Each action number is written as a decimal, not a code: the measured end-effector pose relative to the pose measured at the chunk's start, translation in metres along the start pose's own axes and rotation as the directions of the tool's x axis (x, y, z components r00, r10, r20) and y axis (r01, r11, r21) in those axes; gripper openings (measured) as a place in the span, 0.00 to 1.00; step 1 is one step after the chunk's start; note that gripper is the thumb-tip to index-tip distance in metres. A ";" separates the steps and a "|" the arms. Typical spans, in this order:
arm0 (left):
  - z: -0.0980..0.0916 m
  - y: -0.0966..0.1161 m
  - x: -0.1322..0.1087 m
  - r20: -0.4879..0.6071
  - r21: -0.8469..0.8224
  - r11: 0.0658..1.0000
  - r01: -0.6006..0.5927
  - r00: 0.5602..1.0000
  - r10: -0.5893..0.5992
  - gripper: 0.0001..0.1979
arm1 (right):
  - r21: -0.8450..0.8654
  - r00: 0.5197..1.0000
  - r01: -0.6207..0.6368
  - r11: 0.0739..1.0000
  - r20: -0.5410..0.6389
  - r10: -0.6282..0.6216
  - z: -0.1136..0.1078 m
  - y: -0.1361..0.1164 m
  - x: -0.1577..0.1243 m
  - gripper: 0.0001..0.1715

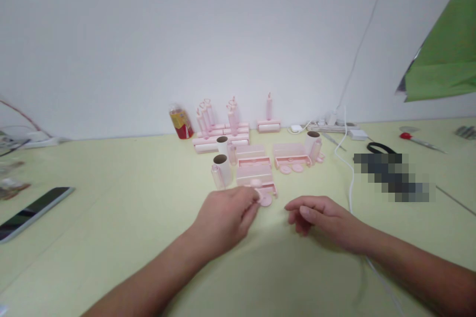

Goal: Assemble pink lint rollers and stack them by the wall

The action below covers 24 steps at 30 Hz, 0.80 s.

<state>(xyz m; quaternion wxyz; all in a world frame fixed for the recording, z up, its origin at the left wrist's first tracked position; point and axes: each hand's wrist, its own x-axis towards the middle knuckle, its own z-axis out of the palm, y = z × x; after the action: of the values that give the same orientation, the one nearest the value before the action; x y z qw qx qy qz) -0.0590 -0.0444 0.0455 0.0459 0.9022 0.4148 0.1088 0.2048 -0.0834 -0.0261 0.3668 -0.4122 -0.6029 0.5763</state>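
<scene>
My left hand (227, 215) is closed, thumb and fingers pinching the edge of a small pink round piece (259, 195), partly hidden by the fingers. Just beside it lies a flat pink disc (266, 201), in front of a pink holder frame with a clear cover (255, 175). My right hand (322, 216) hovers over the table with loosely curled, parted fingers and nothing visible in them. White paper rolls with brown cores stand around: one on the left (225, 172), one on the right (311, 146). Beside each is a clear pink handle (217, 176).
Assembled pink lint rollers (206, 146) stand by the wall, next to a red-yellow bottle (181, 123). A phone (33, 212) lies at left. A white cable (350, 178) runs past my right arm. Farther right are a black strap (383, 147) and a red-ended tool (420, 141).
</scene>
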 end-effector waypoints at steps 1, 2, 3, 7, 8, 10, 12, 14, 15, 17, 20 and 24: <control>0.005 0.010 -0.001 0.020 0.000 0.993 -0.122 0.992 0.122 0.11 | 0.062 1.000 0.002 0.998 0.025 -0.004 0.005 -0.004 -0.002 0.27; 0.011 0.019 -0.001 0.052 0.002 0.974 -0.229 0.972 0.228 0.10 | 0.101 0.999 0.008 0.995 0.053 -0.013 0.009 -0.008 -0.003 0.27; 0.016 0.026 -0.001 0.059 -0.014 0.950 -0.313 0.948 0.313 0.08 | 0.109 0.996 0.011 0.994 0.082 -0.020 0.013 -0.012 -0.004 0.26; 0.027 0.045 0.005 0.014 -0.096 0.876 -0.473 0.879 0.477 0.09 | 0.046 0.994 0.030 0.998 0.104 -0.035 0.020 -0.022 -0.007 0.24; 0.028 0.047 0.006 0.008 -0.097 0.873 -0.477 0.877 0.480 0.09 | 0.047 0.995 0.034 0.998 0.089 -0.038 0.019 -0.022 -0.007 0.24; 0.026 0.048 0.006 -0.013 -0.087 0.880 -0.467 0.884 0.467 0.08 | 0.074 0.998 0.037 0.997 0.041 -0.040 0.017 -0.020 -0.007 0.22; 0.022 0.041 0.005 -0.098 -0.087 0.901 -0.426 0.903 0.417 0.08 | 0.126 1.000 0.018 0.992 -0.015 -0.016 0.013 -0.017 -0.006 0.20; 0.016 0.027 0.003 -0.255 -0.085 0.950 -0.301 0.928 0.271 0.10 | 0.172 0.999 -0.003 0.985 -0.052 0.013 0.010 -0.014 -0.006 0.20; 0.012 0.016 0.003 -0.340 -0.087 0.978 -0.187 0.929 0.148 0.10 | 0.182 0.998 -0.011 0.983 -0.063 0.022 0.009 -0.014 -0.005 0.21; 0.002 -0.010 0.005 -0.465 -0.109 0.987 0.119 0.871 -0.157 0.12 | 0.180 0.996 -0.011 0.984 -0.083 0.026 0.006 -0.012 -0.004 0.20; -0.010 -0.048 0.011 -0.460 -0.066 0.874 0.482 0.763 -0.455 0.24 | 0.173 0.994 0.013 0.985 -0.113 0.007 0.005 -0.010 -0.002 0.19; -0.010 -0.075 0.017 -0.246 0.036 0.778 0.627 0.760 -0.601 0.34 | 0.139 0.993 0.041 0.989 -0.120 -0.024 0.004 -0.006 0.000 0.19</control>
<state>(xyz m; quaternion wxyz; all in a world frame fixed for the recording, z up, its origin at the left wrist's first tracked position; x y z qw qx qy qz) -0.1056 0.0175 0.0452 -0.0197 0.6994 0.6956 0.1631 0.2011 -0.0853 -0.0206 0.4394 -0.4085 -0.5446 0.5861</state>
